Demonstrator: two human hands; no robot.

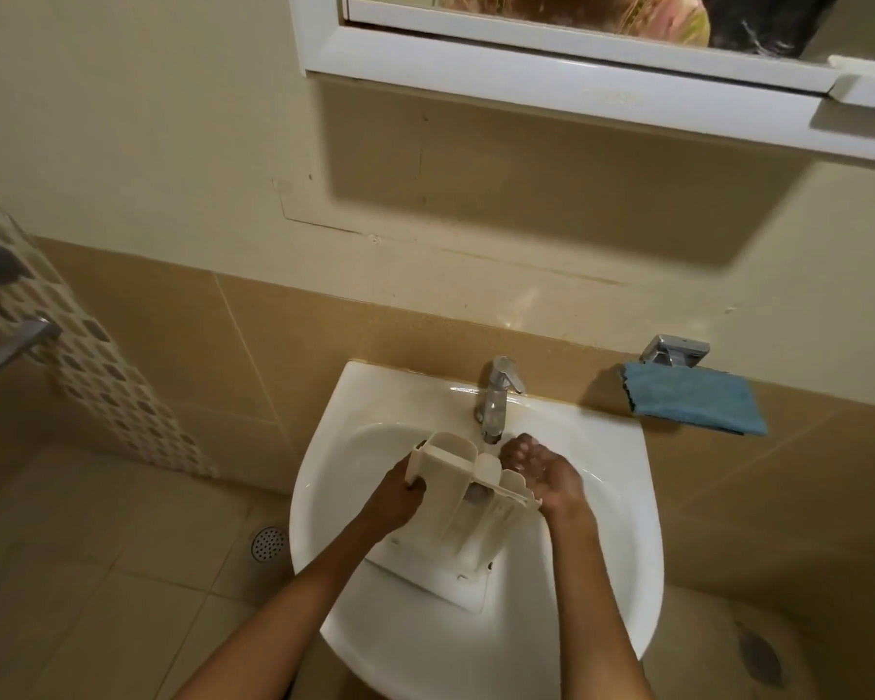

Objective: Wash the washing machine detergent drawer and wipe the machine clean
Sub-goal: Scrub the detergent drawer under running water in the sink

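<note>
The white plastic detergent drawer (468, 507) is held over the white sink (612, 548), its compartments turned toward the tap (498, 396). My left hand (400, 500) grips the drawer's left edge. My right hand (541, 469) is cupped, palm up, under the tap spout beside the drawer's right side, with water on its fingers. Whether it touches the drawer cannot be told.
A blue cloth (693, 404) lies on a chrome wall shelf right of the sink. A mirror cabinet (577, 68) hangs above. A floor drain (269, 543) sits in the tiled floor at the left. Chrome fittings (11, 346) stick out at the far left.
</note>
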